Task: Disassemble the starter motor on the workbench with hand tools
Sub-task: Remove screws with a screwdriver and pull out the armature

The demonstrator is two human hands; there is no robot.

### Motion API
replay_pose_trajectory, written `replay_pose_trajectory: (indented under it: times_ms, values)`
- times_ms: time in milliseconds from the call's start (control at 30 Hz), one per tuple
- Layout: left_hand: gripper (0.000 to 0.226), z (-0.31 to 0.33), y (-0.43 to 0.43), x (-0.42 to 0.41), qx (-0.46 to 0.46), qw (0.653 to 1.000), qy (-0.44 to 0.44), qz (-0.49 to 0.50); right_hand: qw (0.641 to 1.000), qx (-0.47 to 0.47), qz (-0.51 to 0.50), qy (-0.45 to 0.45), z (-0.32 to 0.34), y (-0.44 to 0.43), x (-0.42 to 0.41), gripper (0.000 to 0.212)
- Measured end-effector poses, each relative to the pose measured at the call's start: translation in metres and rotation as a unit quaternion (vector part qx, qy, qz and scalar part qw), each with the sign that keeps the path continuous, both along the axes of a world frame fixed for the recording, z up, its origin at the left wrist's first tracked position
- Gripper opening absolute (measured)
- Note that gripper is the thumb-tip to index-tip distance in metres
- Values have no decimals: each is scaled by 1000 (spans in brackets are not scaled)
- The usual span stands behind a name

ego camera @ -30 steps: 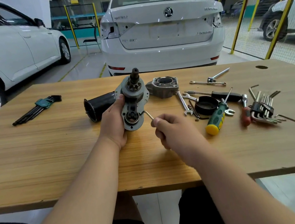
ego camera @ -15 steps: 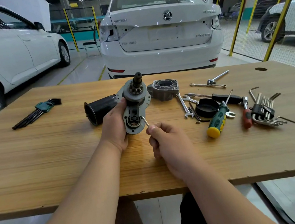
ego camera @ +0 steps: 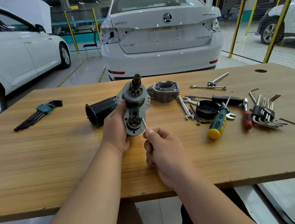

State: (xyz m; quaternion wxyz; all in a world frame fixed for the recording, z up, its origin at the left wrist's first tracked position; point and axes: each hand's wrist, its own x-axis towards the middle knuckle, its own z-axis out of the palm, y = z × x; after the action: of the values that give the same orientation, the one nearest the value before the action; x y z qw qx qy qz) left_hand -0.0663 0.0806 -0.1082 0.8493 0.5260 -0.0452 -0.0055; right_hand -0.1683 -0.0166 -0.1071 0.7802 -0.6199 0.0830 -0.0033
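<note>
I hold the grey metal starter motor drive assembly (ego camera: 135, 102) upright near the middle of the wooden counter (ego camera: 56, 160), with its toothed pinion shaft pointing to twelve o'clock. I cannot tell whether its lower end rests on the wood. My left hand (ego camera: 116, 128) grips the plate from nine o'clock, fingers (ego camera: 120, 107) wrapped round its rim. My right hand (ego camera: 163, 150), at five o'clock of the plate, is closed on a thin silver steel rod (ego camera: 144, 123), probably a hex key. The rod's tip is at the plate's lower right edge, but I cannot see if it is seated in a screw. The black cylindrical motor casing (ego camera: 102, 110) lies on its side at nine o'clock, behind my left hand. The grey cast nose housing (ego camera: 164, 91) sits apart at two o'clock.

I judge the assembly dense, rigid and top-heavy with the shaft up, and its machined faces are likely greasy. The flat plate rim is the place to hold. The black lever and ring low on the face look more delicate.
</note>
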Motion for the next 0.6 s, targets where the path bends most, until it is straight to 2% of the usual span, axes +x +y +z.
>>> replay_pose_trajectory:
  times_ms: [300, 600]
  values:
    - [32, 2, 1, 0, -10, 1000, 5, -4, 993, 111, 16, 26, 1, 7, 0, 20]
    - [30, 2, 1, 0, -10, 1000, 9, 1, 997, 62, 37, 12, 2, -4, 4, 17]
